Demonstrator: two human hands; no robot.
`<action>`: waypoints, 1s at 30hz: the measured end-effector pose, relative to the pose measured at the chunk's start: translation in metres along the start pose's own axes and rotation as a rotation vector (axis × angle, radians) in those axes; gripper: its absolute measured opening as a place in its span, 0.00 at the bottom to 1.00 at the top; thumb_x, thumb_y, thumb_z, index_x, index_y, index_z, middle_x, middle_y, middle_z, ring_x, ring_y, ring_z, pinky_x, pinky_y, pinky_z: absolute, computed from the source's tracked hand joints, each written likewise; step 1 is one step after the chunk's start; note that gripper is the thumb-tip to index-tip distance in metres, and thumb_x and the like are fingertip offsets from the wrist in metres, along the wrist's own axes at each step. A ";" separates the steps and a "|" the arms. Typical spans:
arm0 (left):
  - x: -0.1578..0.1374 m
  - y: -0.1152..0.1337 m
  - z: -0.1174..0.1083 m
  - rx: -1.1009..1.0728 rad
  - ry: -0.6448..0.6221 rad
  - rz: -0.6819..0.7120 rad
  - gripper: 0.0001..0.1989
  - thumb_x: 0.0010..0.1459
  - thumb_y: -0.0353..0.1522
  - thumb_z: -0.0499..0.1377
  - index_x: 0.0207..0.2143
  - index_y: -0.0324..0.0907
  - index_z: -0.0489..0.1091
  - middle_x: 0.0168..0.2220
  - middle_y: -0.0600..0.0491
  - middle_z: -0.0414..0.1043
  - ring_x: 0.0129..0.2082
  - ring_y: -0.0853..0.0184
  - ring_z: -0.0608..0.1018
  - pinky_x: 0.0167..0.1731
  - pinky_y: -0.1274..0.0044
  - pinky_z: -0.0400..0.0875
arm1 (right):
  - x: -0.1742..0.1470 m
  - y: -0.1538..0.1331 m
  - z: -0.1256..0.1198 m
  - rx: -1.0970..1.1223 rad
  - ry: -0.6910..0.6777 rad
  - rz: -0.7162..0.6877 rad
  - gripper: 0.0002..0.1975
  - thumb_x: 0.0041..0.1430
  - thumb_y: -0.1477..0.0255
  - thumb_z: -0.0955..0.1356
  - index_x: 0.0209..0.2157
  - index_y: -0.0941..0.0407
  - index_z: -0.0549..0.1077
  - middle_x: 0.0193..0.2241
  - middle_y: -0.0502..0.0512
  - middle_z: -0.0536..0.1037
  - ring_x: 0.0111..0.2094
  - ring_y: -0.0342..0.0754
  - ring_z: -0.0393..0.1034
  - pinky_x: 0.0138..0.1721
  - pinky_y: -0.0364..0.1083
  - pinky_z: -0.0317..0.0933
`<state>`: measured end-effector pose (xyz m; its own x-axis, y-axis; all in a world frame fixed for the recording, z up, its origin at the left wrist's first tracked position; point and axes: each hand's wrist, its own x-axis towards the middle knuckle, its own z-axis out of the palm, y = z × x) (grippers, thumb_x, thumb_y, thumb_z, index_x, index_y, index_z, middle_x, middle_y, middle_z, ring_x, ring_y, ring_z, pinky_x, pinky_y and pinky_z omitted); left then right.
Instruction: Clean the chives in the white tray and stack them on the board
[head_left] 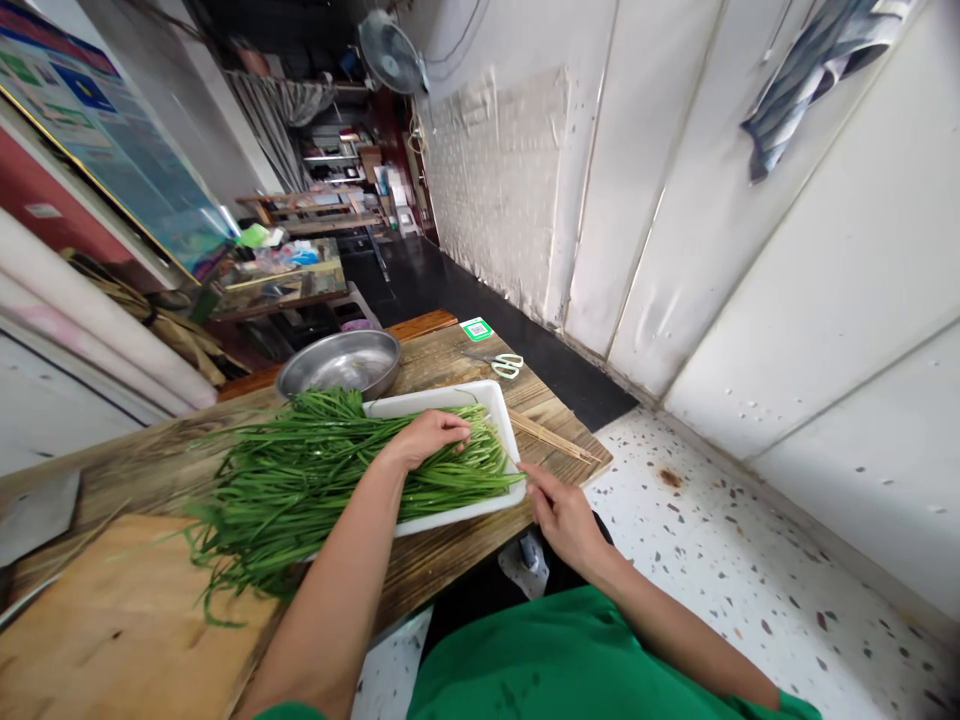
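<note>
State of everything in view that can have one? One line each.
White tray: upright
Greens: in the tray, overhanging its left end
Metal bowl: upright
Scissors: lying flat; blade opening unclear
Thin sticks: lying beside the tray
Fan: on the wall; spinning or not, unclear
Left hand: over the greens, fingers curled
Right hand: at the tray's corner; grip unclear
</note>
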<state>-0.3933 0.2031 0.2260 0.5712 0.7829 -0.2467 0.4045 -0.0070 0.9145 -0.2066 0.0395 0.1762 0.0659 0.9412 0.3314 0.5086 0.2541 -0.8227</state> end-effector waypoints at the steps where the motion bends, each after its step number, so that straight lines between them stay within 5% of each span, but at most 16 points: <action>1: -0.001 0.000 0.001 0.000 0.003 0.025 0.14 0.43 0.37 0.61 0.31 0.35 0.73 0.24 0.53 0.71 0.23 0.73 0.66 0.26 0.80 0.60 | -0.001 0.000 0.000 0.004 -0.002 0.001 0.18 0.58 0.73 0.57 0.49 0.55 0.66 0.26 0.51 0.76 0.27 0.45 0.71 0.32 0.42 0.65; 9: -0.004 0.010 0.009 -0.062 0.042 -0.024 0.27 0.45 0.45 0.57 0.44 0.36 0.69 0.31 0.48 0.73 0.18 0.76 0.59 0.19 0.81 0.51 | -0.001 0.000 0.001 0.028 -0.032 -0.007 0.19 0.58 0.74 0.57 0.51 0.53 0.65 0.37 0.53 0.76 0.35 0.46 0.72 0.38 0.45 0.65; 13: -0.004 0.012 0.011 -0.083 0.040 -0.019 0.27 0.45 0.46 0.57 0.43 0.35 0.69 0.32 0.48 0.73 0.18 0.76 0.59 0.19 0.81 0.50 | -0.001 0.001 0.000 0.018 -0.026 -0.025 0.19 0.57 0.75 0.57 0.50 0.53 0.66 0.40 0.53 0.75 0.41 0.47 0.70 0.44 0.46 0.63; 18: -0.003 0.009 0.010 -0.117 0.049 -0.006 0.27 0.46 0.45 0.57 0.43 0.33 0.69 0.32 0.46 0.73 0.18 0.77 0.59 0.19 0.82 0.50 | -0.002 0.002 0.002 0.010 -0.032 -0.008 0.19 0.58 0.76 0.57 0.50 0.54 0.65 0.33 0.52 0.77 0.39 0.47 0.71 0.42 0.47 0.64; 30: -0.002 0.008 0.009 -0.112 0.052 -0.020 0.26 0.45 0.45 0.58 0.41 0.34 0.70 0.28 0.48 0.72 0.17 0.77 0.58 0.18 0.82 0.49 | 0.000 0.000 0.002 0.026 -0.031 -0.046 0.22 0.55 0.79 0.58 0.51 0.53 0.65 0.45 0.52 0.73 0.45 0.47 0.68 0.47 0.48 0.61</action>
<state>-0.3848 0.1954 0.2303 0.5246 0.8136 -0.2508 0.3311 0.0764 0.9405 -0.2083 0.0397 0.1751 0.0162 0.9347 0.3552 0.4878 0.3027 -0.8188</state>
